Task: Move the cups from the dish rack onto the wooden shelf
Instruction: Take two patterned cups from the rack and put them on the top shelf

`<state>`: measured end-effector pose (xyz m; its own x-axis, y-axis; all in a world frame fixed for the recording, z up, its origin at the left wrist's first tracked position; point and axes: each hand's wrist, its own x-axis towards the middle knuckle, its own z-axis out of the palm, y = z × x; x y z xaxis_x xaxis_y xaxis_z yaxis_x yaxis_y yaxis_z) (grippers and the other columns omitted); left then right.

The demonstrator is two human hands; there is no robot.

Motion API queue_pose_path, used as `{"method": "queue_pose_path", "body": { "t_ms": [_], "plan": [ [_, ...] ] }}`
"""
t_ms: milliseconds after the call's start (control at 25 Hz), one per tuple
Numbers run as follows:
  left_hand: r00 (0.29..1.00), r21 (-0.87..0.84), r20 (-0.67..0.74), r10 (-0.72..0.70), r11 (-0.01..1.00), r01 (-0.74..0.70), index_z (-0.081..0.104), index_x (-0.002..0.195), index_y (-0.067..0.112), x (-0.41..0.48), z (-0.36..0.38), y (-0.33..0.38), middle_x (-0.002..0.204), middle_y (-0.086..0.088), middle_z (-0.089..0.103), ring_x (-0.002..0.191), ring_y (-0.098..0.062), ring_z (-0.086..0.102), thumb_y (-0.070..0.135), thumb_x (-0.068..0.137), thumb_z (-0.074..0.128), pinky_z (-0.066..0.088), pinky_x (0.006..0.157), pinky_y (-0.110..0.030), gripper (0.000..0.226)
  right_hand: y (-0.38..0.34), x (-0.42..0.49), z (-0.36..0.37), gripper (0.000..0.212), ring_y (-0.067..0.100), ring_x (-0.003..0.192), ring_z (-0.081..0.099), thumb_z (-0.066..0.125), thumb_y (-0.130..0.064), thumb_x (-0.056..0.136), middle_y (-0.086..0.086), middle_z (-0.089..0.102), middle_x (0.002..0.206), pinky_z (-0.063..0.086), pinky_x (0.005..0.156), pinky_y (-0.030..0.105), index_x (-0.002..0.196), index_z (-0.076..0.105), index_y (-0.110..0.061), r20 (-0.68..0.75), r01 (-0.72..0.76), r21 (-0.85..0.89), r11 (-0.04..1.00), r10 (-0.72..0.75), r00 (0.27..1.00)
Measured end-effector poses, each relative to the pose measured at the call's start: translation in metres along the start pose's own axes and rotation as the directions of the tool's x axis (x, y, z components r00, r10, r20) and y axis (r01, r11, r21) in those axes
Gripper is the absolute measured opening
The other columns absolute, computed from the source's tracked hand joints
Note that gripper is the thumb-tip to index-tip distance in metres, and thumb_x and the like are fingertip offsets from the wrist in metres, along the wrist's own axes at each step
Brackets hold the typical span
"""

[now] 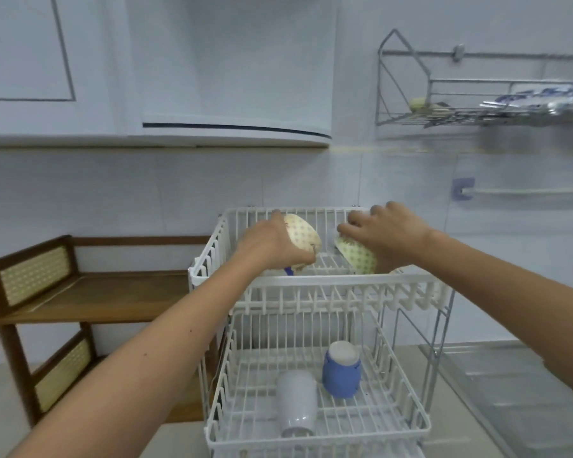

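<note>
Pale tiled kitchen wall backs a white two-tier dish rack point(325, 285), with the empty wooden shelf point(90, 295) just to its left; both hands work the top tier, the left hand point(272, 242) wrapped around a patterned cup point(303, 234), the right hand point(387, 236) closed over another point(358, 256), likely ceramic, rigid, breakable, best gripped around the body; a grey cup point(296, 403) and blue cup point(341, 368) wait below; handles and fingertips are hidden

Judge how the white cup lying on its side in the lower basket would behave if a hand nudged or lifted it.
The white cup lies on its side on the lower basket wires, so a nudge would probably roll it, though the wires may catch it. It looks smooth and rigid, likely ceramic or plastic, so possibly slippery and breakable if dropped. The blue cup beside it could get bumped.
</note>
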<state>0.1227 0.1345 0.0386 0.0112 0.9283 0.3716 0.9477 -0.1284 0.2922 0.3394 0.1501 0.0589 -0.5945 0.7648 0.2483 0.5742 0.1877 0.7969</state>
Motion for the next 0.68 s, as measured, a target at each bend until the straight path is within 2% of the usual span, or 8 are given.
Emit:
{"method": "queue_pose_path", "body": {
  "t_ms": [80, 120, 240, 320, 440, 520, 600, 680],
  "plan": [
    [0.998, -0.140, -0.053, 0.019, 0.990, -0.026, 0.035, 0.130, 0.019, -0.002, -0.014, -0.009, 0.109, -0.002, 0.057, 0.093, -0.026, 0.056, 0.065, 0.054, 0.068, 0.049, 0.064, -0.031, 0.096, 0.006, -0.008, 0.001, 0.089, 0.028, 0.088, 0.062, 0.069, -0.061, 0.053, 0.000, 0.052, 0.120, 0.037, 0.058, 0.031, 0.126, 0.031, -0.025, -0.042, -0.153, 0.201, 0.967, 0.165, 0.985],
    [0.997, -0.223, -0.080, 0.022, 0.974, -0.039, 0.034, 0.129, 0.021, -0.003, -0.021, -0.014, 0.106, 0.001, 0.055, 0.091, -0.023, 0.054, 0.066, 0.053, 0.068, 0.047, 0.062, -0.030, 0.095, 0.008, -0.011, 0.000, 0.091, 0.027, 0.088, 0.061, 0.068, -0.065, 0.050, -0.001, 0.053, 0.118, 0.038, 0.058, 0.031, 0.124, 0.033, -0.025, -0.055, -0.224, 0.345, 0.911, 0.258, 0.965],
    [0.990, -0.454, -0.133, 0.036, 0.886, -0.093, 0.034, 0.125, 0.029, -0.013, -0.043, -0.035, 0.102, 0.011, 0.053, 0.089, -0.012, 0.056, 0.064, 0.049, 0.073, 0.050, 0.064, -0.028, 0.092, 0.004, -0.018, -0.015, 0.094, 0.023, 0.088, 0.056, 0.068, -0.070, 0.044, -0.005, 0.054, 0.114, 0.043, 0.064, 0.035, 0.121, 0.035, -0.027, -0.014, -0.322, 0.747, 0.582, 0.497, 0.867],
    [0.982, -0.581, -0.165, 0.087, 0.796, -0.168, 0.035, 0.121, 0.035, -0.024, -0.054, -0.052, 0.103, 0.019, 0.053, 0.092, -0.004, 0.056, 0.056, 0.049, 0.078, 0.052, 0.065, -0.023, 0.087, -0.006, -0.018, -0.032, 0.092, 0.019, 0.085, 0.052, 0.067, -0.072, 0.042, -0.006, 0.054, 0.102, 0.042, 0.064, 0.035, 0.117, 0.037, -0.028, 0.028, -0.293, 0.891, 0.346, 0.603, 0.797],
    [0.966, -0.707, -0.248, 0.068, 0.669, -0.228, 0.036, 0.121, 0.033, -0.038, -0.068, -0.090, 0.112, 0.013, 0.056, 0.105, -0.009, 0.058, 0.045, 0.046, 0.082, 0.055, 0.081, -0.031, 0.088, -0.030, -0.007, -0.065, 0.080, 0.015, 0.079, 0.056, 0.069, -0.072, 0.043, -0.010, 0.057, 0.091, 0.043, 0.055, 0.029, 0.107, 0.042, -0.031, 0.079, -0.163, 0.985, 0.065, 0.666, 0.742],
    [0.963, -0.747, -0.267, 0.023, 0.627, -0.222, 0.037, 0.123, 0.030, -0.043, -0.079, -0.124, 0.113, 0.009, 0.058, 0.106, -0.011, 0.060, 0.038, 0.050, 0.085, 0.054, 0.083, -0.029, 0.087, -0.051, 0.008, -0.095, 0.070, 0.013, 0.085, 0.060, 0.078, -0.062, 0.051, -0.015, 0.059, 0.092, 0.046, 0.055, 0.024, 0.105, 0.046, -0.030, 0.103, -0.070, 0.995, -0.076, 0.665, 0.739],
    [0.971, -0.760, -0.240, -0.018, 0.626, -0.176, 0.038, 0.124, 0.027, -0.050, -0.087, -0.165, 0.111, 0.009, 0.060, 0.103, -0.007, 0.060, 0.027, 0.059, 0.086, 0.053, 0.078, -0.023, 0.081, -0.075, 0.027, -0.130, 0.072, 0.017, 0.092, 0.064, 0.079, -0.060, 0.050, -0.009, 0.065, 0.097, 0.055, 0.066, 0.035, 0.108, 0.051, -0.026, 0.113, -0.008, 0.985, -0.170, 0.621, 0.776],
    [0.978, -0.738, -0.201, -0.059, 0.666, -0.111, 0.039, 0.125, 0.024, -0.061, -0.089, -0.214, 0.109, 0.009, 0.060, 0.100, -0.004, 0.060, 0.021, 0.062, 0.086, 0.052, 0.073, -0.017, 0.079, -0.104, 0.045, -0.165, 0.078, 0.018, 0.091, 0.067, 0.075, -0.066, 0.044, -0.004, 0.068, 0.100, 0.058, 0.074, 0.043, 0.109, 0.054, -0.027, 0.115, 0.001, 0.980, -0.199, 0.566, 0.816]
  ]
}}
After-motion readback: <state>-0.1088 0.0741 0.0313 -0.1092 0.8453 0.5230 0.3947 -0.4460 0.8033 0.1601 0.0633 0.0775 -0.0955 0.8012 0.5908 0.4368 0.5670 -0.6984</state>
